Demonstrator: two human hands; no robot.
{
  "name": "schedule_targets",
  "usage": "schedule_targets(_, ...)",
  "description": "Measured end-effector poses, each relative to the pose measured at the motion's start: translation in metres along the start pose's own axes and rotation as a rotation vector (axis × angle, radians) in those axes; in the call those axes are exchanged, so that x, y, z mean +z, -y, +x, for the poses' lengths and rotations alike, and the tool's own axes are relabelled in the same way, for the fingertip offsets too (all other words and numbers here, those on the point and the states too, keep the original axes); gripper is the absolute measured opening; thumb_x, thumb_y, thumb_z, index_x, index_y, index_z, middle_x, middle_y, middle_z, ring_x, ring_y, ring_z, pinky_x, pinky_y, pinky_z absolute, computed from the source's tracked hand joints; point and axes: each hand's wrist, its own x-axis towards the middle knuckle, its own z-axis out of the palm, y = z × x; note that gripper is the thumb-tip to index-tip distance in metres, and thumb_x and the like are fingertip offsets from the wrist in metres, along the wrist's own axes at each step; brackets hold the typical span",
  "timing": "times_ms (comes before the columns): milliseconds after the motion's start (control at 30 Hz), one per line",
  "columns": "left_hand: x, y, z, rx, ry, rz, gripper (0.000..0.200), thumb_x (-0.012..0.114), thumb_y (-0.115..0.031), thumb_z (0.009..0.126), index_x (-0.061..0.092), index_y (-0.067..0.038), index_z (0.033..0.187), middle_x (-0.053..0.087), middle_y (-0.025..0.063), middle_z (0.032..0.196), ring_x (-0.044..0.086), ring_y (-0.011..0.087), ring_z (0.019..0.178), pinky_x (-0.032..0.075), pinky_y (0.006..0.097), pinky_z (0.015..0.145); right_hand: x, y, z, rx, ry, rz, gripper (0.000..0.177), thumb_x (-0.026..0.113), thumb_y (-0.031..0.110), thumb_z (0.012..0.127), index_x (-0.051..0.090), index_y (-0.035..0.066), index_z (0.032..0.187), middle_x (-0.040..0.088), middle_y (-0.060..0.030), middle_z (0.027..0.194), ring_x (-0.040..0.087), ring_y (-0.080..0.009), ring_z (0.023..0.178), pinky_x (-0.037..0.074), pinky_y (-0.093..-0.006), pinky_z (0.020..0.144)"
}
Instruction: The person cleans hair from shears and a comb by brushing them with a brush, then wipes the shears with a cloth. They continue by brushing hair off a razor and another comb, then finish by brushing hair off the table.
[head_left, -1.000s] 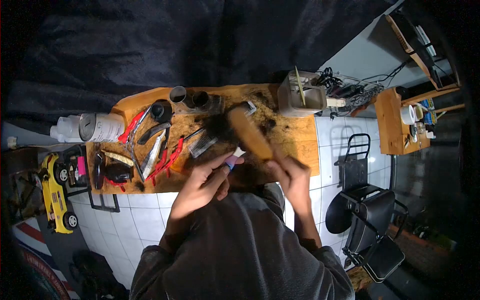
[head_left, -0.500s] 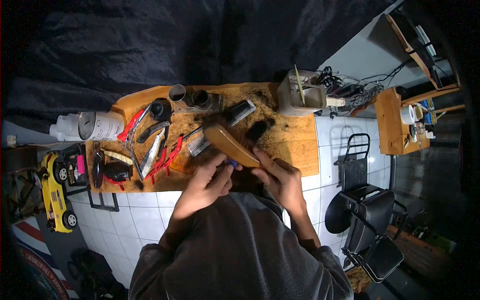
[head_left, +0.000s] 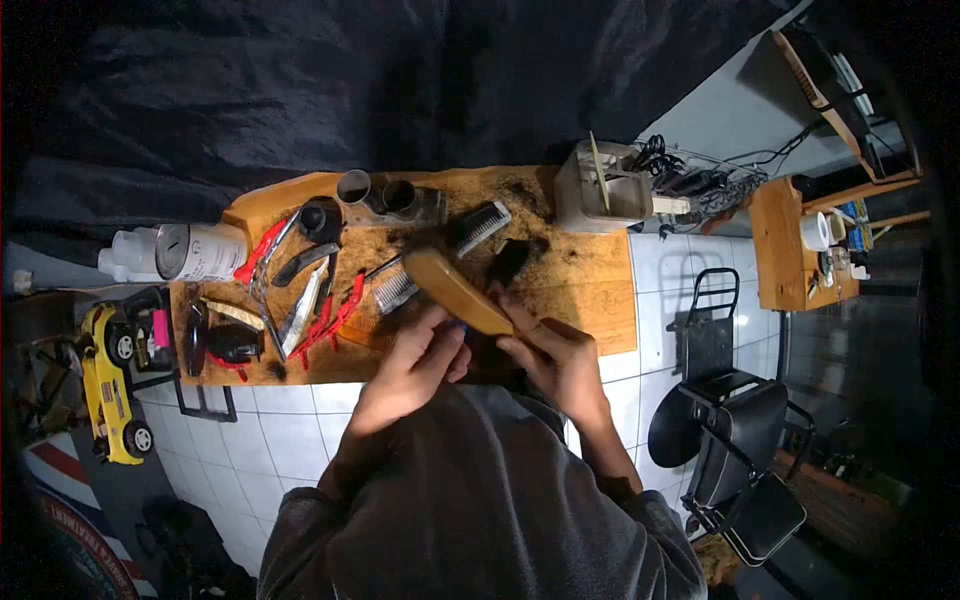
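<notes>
My right hand (head_left: pixel 562 362) is closed on the lower end of a wooden brush (head_left: pixel 458 292), its smooth tan back facing up and its far end tilted up to the left over the table. Fingers curled, my left hand (head_left: pixel 408 372) pinches a small blue thing (head_left: pixel 459 328) close beside the brush; its kind cannot be made out. Beyond the brush, a dark comb (head_left: pixel 482 226) and a pale-toothed comb (head_left: pixel 395 291) lie on the table. An orange comb (head_left: pixel 362 333) lies left of my left hand. A black tuft (head_left: pixel 510 260) shows past my right fingertips.
The wooden table (head_left: pixel 600 300) is strewn with hair clippings. Red clips (head_left: pixel 322 325), a can (head_left: pixel 200 252) and clippers (head_left: pixel 235 342) crowd its left side. Metal cups (head_left: pixel 355 187) stand at the back, a grey bin (head_left: pixel 600 200) at the right corner. A black chair (head_left: pixel 740 440) stands at right.
The brush has shifted slightly left and turned a little, showing more of its back. Both hands have moved slightly with it, and less of the blue thing shows.
</notes>
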Motion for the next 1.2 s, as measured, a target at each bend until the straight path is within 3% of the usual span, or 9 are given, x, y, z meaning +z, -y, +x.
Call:
schedule_targets(167, -0.003, 0.0, -0.004, 0.134, -0.044, 0.232, 0.029, 0.046, -0.001, 0.096, 0.049, -0.002, 0.125, 0.063, 0.0051, 0.099, 0.051, 0.0077, 0.069, 0.043, 0.0225, 0.063, -0.016, 0.001, 0.014, 0.326, -0.097, -0.09, 0.036, 0.07, 0.01, 0.083, 0.064, 0.007, 0.119, 0.067, -0.0227, 0.097, 0.067, -0.034, 0.085, 0.053, -0.0345, 0.076)
schedule_targets(300, -0.003, -0.014, -0.007, 0.234, -0.144, 0.435, 0.027, 0.049, -0.002, 0.094, 0.053, -0.001, 0.121, 0.064, 0.0098, 0.1, 0.058, 0.0131, 0.079, 0.046, 0.0251, 0.071, -0.023, -0.017, 0.014, 0.322, -0.239, 0.095, 0.04, 0.068, 0.009, 0.085, 0.059, -0.002, 0.122, 0.069, -0.0217, 0.096, 0.069, -0.0225, 0.079, 0.053, -0.0328, 0.071)
schedule_targets(500, -0.01, 0.012, 0.005, 0.447, -0.219, 0.63, 0.024, 0.054, -0.003, 0.092, 0.057, 0.002, 0.116, 0.063, 0.0177, 0.101, 0.061, 0.0281, 0.098, 0.045, 0.0324, 0.086, -0.026, 0.009, -0.004, 0.095, 0.274, 0.325, 0.053, 0.08, 0.013, 0.074, 0.06, -0.002, 0.121, 0.063, -0.0195, 0.12, 0.059, -0.0215, 0.113, 0.041, -0.0346, 0.1)
schedule_targets(567, -0.012, 0.016, 0.004, 0.511, -0.168, 0.685, 0.023, 0.054, -0.004, 0.093, 0.057, 0.002, 0.114, 0.063, 0.018, 0.101, 0.061, 0.031, 0.101, 0.045, 0.0331, 0.088, -0.017, 0.004, 0.0, 0.149, 0.221, 0.325, 0.052, 0.078, 0.011, 0.075, 0.059, -0.002, 0.122, 0.065, -0.0173, 0.115, 0.061, -0.0182, 0.104, 0.046, -0.0316, 0.092)
schedule_targets(600, 0.0, -0.005, -0.002, 0.294, -0.132, 0.485, 0.027, 0.053, -0.003, 0.093, 0.056, 0.002, 0.119, 0.064, 0.0191, 0.103, 0.06, 0.0349, 0.102, 0.045, 0.0331, 0.089, -0.013, -0.004, 0.0, 0.244, 0.18, 0.376, 0.052, 0.077, 0.007, 0.076, 0.058, -0.003, 0.123, 0.066, -0.0163, 0.115, 0.06, -0.0158, 0.103, 0.046, -0.0297, 0.091)
schedule_targets(900, -0.006, 0.001, -0.001, 0.327, -0.253, 0.467, 0.032, 0.053, -0.005, 0.094, 0.055, 0.001, 0.125, 0.066, 0.0149, 0.097, 0.064, 0.0188, 0.088, 0.047, 0.0263, 0.079, -0.02, -0.025, 0.01, 0.253, -0.255, 0.303, 0.046, 0.059, -0.001, 0.087, 0.049, -0.007, 0.131, 0.063, -0.0061, 0.093, 0.054, -0.0051, 0.074, 0.044, -0.0176, 0.066)
schedule_targets(967, -0.008, 0.006, 0.003, 0.256, -0.252, 0.462, 0.031, 0.053, -0.005, 0.094, 0.056, 0.002, 0.124, 0.065, 0.0132, 0.094, 0.062, 0.0169, 0.078, 0.047, 0.0261, 0.073, -0.021, -0.017, -0.002, 0.214, -0.095, 0.267, 0.046, 0.065, -0.001, 0.082, 0.054, -0.008, 0.126, 0.067, -0.0108, 0.096, 0.058, -0.0092, 0.075, 0.047, -0.0211, 0.069)
schedule_targets(1033, -0.013, 0.011, 0.007, 0.159, -0.188, 0.492, 0.029, 0.052, -0.004, 0.094, 0.056, 0.002, 0.123, 0.064, 0.0117, 0.091, 0.058, 0.0145, 0.068, 0.047, 0.0262, 0.066, -0.023, -0.003, -0.004, 0.157, 0.16, 0.321, 0.047, 0.076, 0.009, 0.078, 0.06, -0.004, 0.121, 0.067, -0.0183, 0.109, 0.064, -0.0186, 0.1, 0.048, -0.0298, 0.088)
schedule_targets(1200, -0.001, 0.004, -0.001, 0.248, -0.192, 0.362, 0.032, 0.049, -0.001, 0.095, 0.056, 0.0, 0.126, 0.063, 0.0077, 0.087, 0.05, 0.0083, 0.06, 0.043, 0.0236, 0.056, -0.006, -0.02, -0.002, 0.237, 0.041, 0.275, 0.048, 0.072, 0.004, 0.079, 0.056, -0.005, 0.124, 0.067, -0.0165, 0.106, 0.062, -0.0149, 0.095, 0.048, -0.0269, 0.085)
